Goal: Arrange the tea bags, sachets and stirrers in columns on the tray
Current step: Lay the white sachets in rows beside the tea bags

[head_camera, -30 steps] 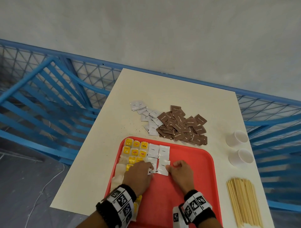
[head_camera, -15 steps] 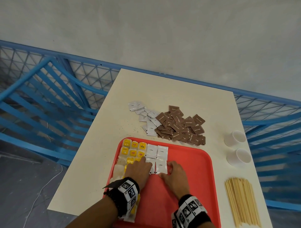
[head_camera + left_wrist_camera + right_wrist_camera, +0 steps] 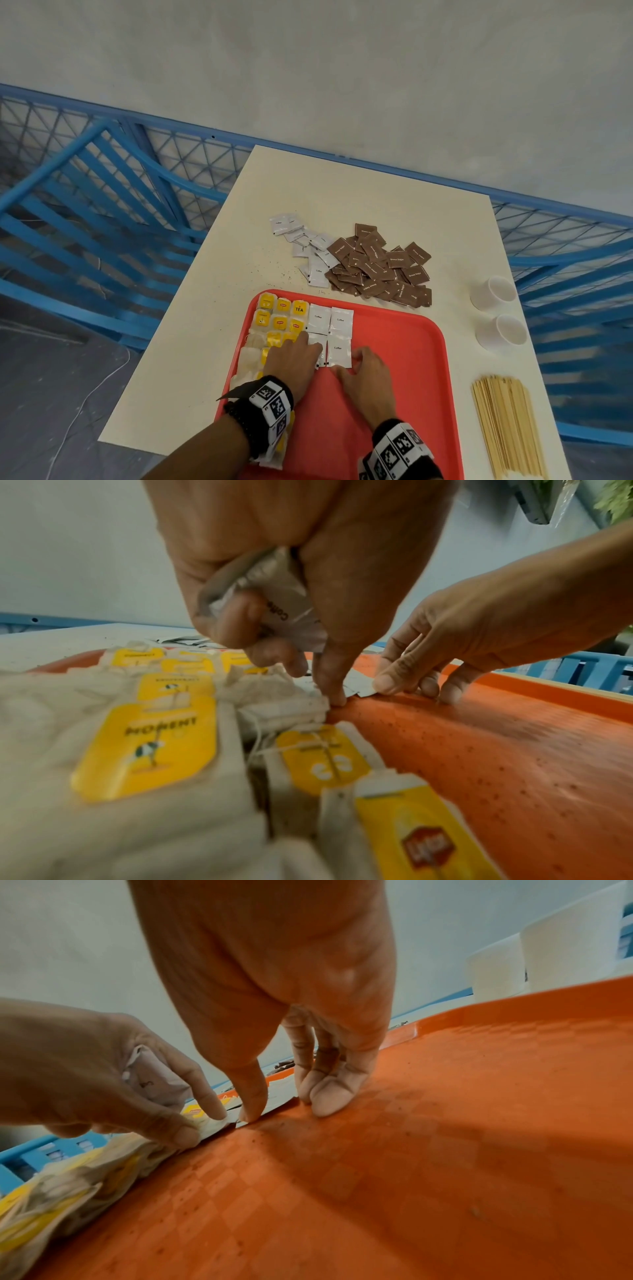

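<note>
Red tray (image 3: 404,342) on the table (image 3: 359,192); tea bags (image 3: 279,317) in columns at its left, white coffee sachets (image 3: 329,322) just beside them. Left hand (image 3: 294,363) has spare sachets (image 3: 274,599) curled in the palm, index finger pressing the near-left sachet; right hand (image 3: 368,377) holds nothing, fingertips (image 3: 329,1096) touching the near-right sachet (image 3: 339,349). Brown sachets (image 3: 380,267) & stirrers (image 3: 507,428) are on the table, off the tray.

My cream surface (image 3: 376,192) carries a red tray (image 3: 411,359), white sachets (image 3: 301,246) touching brown sachets (image 3: 380,267), two cups (image 3: 496,310) and stirrers (image 3: 507,425).
</note>
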The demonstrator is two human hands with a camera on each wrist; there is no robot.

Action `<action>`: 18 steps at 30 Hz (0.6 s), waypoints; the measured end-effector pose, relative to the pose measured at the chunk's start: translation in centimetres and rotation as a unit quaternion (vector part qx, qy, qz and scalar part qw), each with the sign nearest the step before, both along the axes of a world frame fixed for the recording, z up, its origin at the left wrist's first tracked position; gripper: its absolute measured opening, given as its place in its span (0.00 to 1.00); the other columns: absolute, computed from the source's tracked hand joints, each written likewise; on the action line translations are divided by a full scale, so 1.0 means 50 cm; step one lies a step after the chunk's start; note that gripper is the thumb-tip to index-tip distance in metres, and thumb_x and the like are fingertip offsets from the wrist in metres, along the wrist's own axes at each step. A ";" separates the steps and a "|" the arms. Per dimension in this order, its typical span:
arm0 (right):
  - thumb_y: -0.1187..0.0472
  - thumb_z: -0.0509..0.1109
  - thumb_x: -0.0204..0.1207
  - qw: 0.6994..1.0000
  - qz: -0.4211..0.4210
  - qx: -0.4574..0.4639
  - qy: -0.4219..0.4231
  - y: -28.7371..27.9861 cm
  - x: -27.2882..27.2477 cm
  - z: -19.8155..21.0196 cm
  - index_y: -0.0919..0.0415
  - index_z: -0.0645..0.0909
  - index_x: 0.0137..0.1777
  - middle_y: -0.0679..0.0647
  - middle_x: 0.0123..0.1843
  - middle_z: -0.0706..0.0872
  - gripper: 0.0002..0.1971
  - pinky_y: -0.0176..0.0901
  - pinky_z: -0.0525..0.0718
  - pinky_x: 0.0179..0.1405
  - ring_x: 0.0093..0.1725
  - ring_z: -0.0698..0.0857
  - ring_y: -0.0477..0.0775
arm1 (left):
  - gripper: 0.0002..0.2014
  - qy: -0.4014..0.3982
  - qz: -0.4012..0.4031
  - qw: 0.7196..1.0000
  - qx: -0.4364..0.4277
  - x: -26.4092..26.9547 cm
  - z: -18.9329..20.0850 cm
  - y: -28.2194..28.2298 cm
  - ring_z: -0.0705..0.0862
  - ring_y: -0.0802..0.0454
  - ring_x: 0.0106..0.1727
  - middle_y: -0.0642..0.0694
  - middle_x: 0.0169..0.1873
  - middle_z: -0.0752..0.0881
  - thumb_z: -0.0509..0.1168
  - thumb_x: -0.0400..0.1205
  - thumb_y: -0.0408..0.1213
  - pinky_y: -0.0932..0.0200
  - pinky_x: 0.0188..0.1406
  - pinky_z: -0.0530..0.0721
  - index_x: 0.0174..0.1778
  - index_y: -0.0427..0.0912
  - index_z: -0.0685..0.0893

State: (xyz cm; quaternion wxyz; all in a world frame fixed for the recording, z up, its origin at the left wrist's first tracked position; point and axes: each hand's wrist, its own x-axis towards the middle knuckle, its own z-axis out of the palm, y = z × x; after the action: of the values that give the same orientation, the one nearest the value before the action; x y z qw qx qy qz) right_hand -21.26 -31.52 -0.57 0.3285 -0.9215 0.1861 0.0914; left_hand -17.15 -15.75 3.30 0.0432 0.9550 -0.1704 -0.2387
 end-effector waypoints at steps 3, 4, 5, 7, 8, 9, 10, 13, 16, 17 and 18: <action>0.49 0.78 0.71 1.000 -0.003 0.002 0.003 0.001 0.001 0.001 0.51 0.77 0.47 0.45 0.45 0.82 0.13 0.39 0.72 0.44 0.46 0.78 0.48 | 0.16 -0.002 -0.003 1.000 -0.001 -0.001 0.005 0.000 0.82 0.40 0.60 0.43 0.66 0.75 0.53 0.87 0.32 0.45 0.52 0.80 0.68 0.46 0.77; 0.49 0.78 0.71 1.000 -0.006 0.005 0.004 0.001 0.000 0.001 0.50 0.77 0.47 0.46 0.45 0.81 0.13 0.39 0.71 0.43 0.46 0.78 0.48 | 0.16 -0.002 -0.003 1.000 -0.001 -0.001 0.004 0.001 0.82 0.40 0.60 0.43 0.66 0.75 0.53 0.87 0.32 0.45 0.52 0.80 0.69 0.46 0.77; 0.49 0.78 0.71 1.000 -0.008 0.009 0.004 0.000 -0.001 0.001 0.50 0.76 0.46 0.45 0.45 0.81 0.14 0.39 0.71 0.43 0.46 0.77 0.47 | 0.16 -0.002 -0.003 1.000 -0.001 -0.002 0.004 0.002 0.82 0.40 0.60 0.43 0.66 0.75 0.53 0.87 0.32 0.45 0.52 0.80 0.69 0.46 0.77; 0.49 0.79 0.70 1.000 -0.012 0.015 0.001 -0.001 -0.002 0.001 0.48 0.75 0.44 0.45 0.44 0.81 0.14 0.39 0.70 0.42 0.45 0.77 0.48 | 0.16 -0.006 -0.001 1.000 -0.001 -0.001 0.002 0.003 0.82 0.40 0.60 0.43 0.65 0.75 0.53 0.87 0.32 0.45 0.51 0.80 0.69 0.46 0.77; 0.49 0.79 0.69 1.000 -0.012 0.015 0.001 -0.001 -0.003 0.001 0.48 0.74 0.43 0.45 0.44 0.81 0.14 0.39 0.70 0.41 0.44 0.77 0.48 | 0.15 -0.010 -0.002 1.000 0.000 -0.001 0.003 0.003 0.82 0.40 0.60 0.43 0.65 0.75 0.54 0.87 0.32 0.45 0.51 0.79 0.68 0.46 0.77; 0.49 0.79 0.69 1.000 -0.009 0.016 0.000 -0.002 -0.003 0.003 0.47 0.74 0.42 0.45 0.43 0.81 0.15 0.39 0.70 0.41 0.44 0.77 0.48 | 0.15 -0.013 -0.003 1.000 -0.002 -0.001 0.003 0.003 0.82 0.40 0.60 0.43 0.65 0.75 0.54 0.87 0.32 0.45 0.50 0.79 0.68 0.47 0.77; 0.50 0.79 0.69 1.000 -0.007 0.017 0.002 -0.002 -0.004 0.005 0.47 0.73 0.42 0.45 0.43 0.81 0.15 0.38 0.70 0.41 0.44 0.77 0.48 | 0.15 -0.015 -0.003 1.000 -0.008 -0.001 0.003 0.004 0.82 0.40 0.59 0.43 0.65 0.75 0.54 0.87 0.33 0.46 0.50 0.79 0.67 0.47 0.77; 0.48 0.79 0.70 1.000 -0.015 0.023 0.000 -0.011 -0.005 0.022 0.47 0.76 0.44 0.44 0.44 0.81 0.14 0.39 0.73 0.43 0.46 0.79 0.48 | 0.14 -0.011 0.060 0.993 -0.104 0.001 0.009 0.011 0.83 0.47 0.60 0.49 0.64 0.79 0.61 0.86 0.46 0.50 0.53 0.80 0.67 0.52 0.78; 0.50 0.78 0.73 0.998 -0.019 0.044 -0.029 -0.022 0.005 0.074 0.50 0.80 0.44 0.45 0.39 0.84 0.10 0.38 0.74 0.41 0.41 0.82 0.45 | 0.22 0.117 0.224 0.898 -0.361 -0.001 0.051 0.029 0.87 0.55 0.47 0.51 0.52 0.88 0.67 0.78 0.63 0.62 0.41 0.82 0.59 0.52 0.86; 0.52 0.78 0.73 0.996 -0.016 0.067 -0.052 -0.021 0.008 0.102 0.51 0.81 0.42 0.45 0.36 0.85 0.08 0.37 0.74 0.39 0.37 0.82 0.41 | 0.26 0.206 0.293 0.815 -0.455 -0.004 0.077 0.036 0.87 0.53 0.36 0.47 0.46 0.90 0.65 0.77 0.66 0.62 0.29 0.79 0.58 0.48 0.88; 0.55 0.78 0.74 0.991 -0.010 0.106 -0.077 -0.017 0.010 0.134 0.51 0.84 0.42 0.46 0.33 0.85 0.05 0.35 0.75 0.37 0.34 0.81 0.40 | 0.29 0.299 0.352 0.713 -0.527 -0.007 0.095 0.043 0.84 0.50 0.29 0.43 0.41 0.89 0.61 0.77 0.66 0.64 0.21 0.75 0.58 0.45 0.88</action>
State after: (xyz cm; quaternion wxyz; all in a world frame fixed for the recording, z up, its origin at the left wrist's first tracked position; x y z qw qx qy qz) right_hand -20.75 -32.35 6.12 0.4387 -0.8837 0.1591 0.0359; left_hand -17.50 -13.60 8.05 0.6691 0.6471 0.1019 -0.3510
